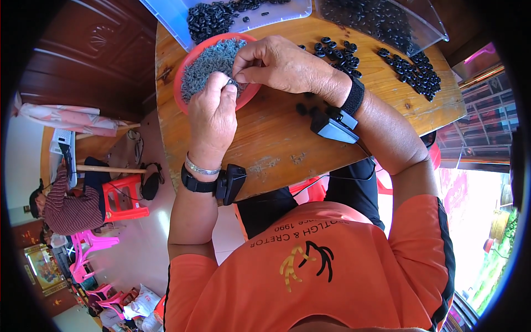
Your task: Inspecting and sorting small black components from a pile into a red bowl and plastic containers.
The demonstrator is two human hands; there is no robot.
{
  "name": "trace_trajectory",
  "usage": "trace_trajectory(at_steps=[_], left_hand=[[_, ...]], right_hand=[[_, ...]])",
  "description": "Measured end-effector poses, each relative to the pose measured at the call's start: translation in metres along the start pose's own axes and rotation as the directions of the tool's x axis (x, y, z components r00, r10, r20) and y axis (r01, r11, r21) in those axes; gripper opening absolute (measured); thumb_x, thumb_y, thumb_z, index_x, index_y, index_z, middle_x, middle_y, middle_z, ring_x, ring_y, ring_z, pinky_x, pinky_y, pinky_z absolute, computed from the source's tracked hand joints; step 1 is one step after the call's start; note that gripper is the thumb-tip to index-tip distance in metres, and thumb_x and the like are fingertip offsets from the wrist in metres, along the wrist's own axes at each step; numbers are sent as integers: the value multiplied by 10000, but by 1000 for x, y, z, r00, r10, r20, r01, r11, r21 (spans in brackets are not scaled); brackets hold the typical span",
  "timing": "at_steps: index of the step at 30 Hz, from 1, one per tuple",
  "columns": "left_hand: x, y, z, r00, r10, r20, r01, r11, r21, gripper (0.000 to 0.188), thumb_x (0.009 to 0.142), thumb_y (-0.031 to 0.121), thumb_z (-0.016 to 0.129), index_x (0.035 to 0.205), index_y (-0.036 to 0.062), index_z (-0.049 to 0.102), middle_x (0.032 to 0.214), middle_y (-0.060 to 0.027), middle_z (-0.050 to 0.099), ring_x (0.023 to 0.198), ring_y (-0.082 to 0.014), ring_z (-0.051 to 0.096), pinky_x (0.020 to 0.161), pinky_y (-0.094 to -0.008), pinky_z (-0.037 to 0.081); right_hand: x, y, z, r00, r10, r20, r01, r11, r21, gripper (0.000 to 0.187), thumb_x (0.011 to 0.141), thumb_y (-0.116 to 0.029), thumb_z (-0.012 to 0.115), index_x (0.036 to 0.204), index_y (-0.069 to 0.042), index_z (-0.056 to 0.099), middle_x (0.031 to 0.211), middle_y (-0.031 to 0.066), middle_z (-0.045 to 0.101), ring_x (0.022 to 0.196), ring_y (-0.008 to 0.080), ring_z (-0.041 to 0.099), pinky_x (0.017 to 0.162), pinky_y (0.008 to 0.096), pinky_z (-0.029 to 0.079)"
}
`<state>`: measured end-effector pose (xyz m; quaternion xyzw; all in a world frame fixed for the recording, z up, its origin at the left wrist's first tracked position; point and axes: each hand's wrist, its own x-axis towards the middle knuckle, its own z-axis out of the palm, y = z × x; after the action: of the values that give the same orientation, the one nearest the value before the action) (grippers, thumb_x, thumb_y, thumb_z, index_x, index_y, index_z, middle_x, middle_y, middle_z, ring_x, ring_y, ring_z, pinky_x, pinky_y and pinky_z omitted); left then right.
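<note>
My left hand (213, 113) is closed in a pinch on a small dark round piece (232, 82), held between thumb and forefinger over the near side of a red bowl. My right hand (285, 65) meets it from the right, its thumb and forefinger pressed together close to that piece. Whatever the right fingertips hold is too small to make out. The red bowl (178, 91) is full of small grey screw-like parts (206, 63). Both wrists carry black straps with box-shaped devices.
Behind the bowl stands a pale blue bin (171, 19) with black round parts. A clear bin (426, 27) with similar parts is tilted at the back right. Loose black parts lie in heaps (338, 55) on the wooden table (265, 160). A person sits at far left near a red stool (124, 198).
</note>
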<state>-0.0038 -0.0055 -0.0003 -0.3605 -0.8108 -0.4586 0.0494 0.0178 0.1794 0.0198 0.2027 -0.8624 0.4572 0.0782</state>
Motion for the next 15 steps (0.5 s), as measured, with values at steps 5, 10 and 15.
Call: trace_trajectory(at_steps=[5, 10, 15], left_hand=[[-2, 2, 3, 998, -57, -38, 50, 985, -168, 108, 885, 93, 486, 824, 5, 498, 580, -79, 479, 521, -177, 483, 514, -304, 401], [-6, 11, 7, 991, -103, -88, 77, 962, -263, 149, 899, 119, 476, 802, 9, 502, 597, -19, 460, 551, -87, 433, 503, -251, 369], [-6, 3, 9, 980, -197, -38, 164, 893, -420, 158, 905, 126, 474, 788, 25, 508, 643, 8, 474, 585, -59, 435, 528, -202, 359]], right_hand=[[0, -4, 3, 999, -15, -35, 14, 1000, -13, 99, 815, -78, 623, 883, -12, 654, 779, 79, 666, 744, 152, 630, 718, 280, 495], [-2, -8, 6, 997, -9, -81, 10, 1000, 19, 97, 807, -80, 618, 865, -9, 652, 759, 78, 662, 711, 150, 624, 702, 275, 492], [-1, -5, 5, 996, 59, -71, -49, 990, 135, 123, 806, -111, 634, 861, -4, 658, 739, 69, 657, 694, 128, 600, 695, 275, 481]])
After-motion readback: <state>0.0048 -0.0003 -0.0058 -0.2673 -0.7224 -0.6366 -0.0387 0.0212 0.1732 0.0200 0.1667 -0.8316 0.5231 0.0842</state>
